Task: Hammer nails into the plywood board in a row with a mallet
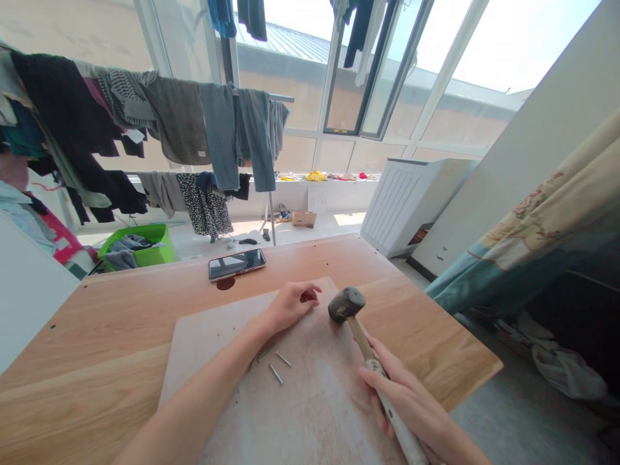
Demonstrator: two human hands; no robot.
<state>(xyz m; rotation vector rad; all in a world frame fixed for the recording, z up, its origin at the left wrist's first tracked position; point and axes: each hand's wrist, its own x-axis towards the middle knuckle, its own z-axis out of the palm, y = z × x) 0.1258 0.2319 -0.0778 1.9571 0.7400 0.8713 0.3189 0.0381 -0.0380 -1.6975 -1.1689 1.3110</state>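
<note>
My right hand [411,403] is wrapped around the wooden handle of a mallet [347,305], whose dark head hovers over the far part of a pale board [310,413]. My left hand [292,303] rests on the board just left of the mallet head, its fingers curled in a pinch; whatever they hold is too small to make out. A few loose nails [277,367] lie on the board near my left forearm.
The board lies on a wooden table [97,342]. A phone [237,263] lies at the table's far edge. Beyond are a drying rack with clothes [145,129], a green basket [145,248], a white cabinet [411,200] and a curtain [542,232] on the right.
</note>
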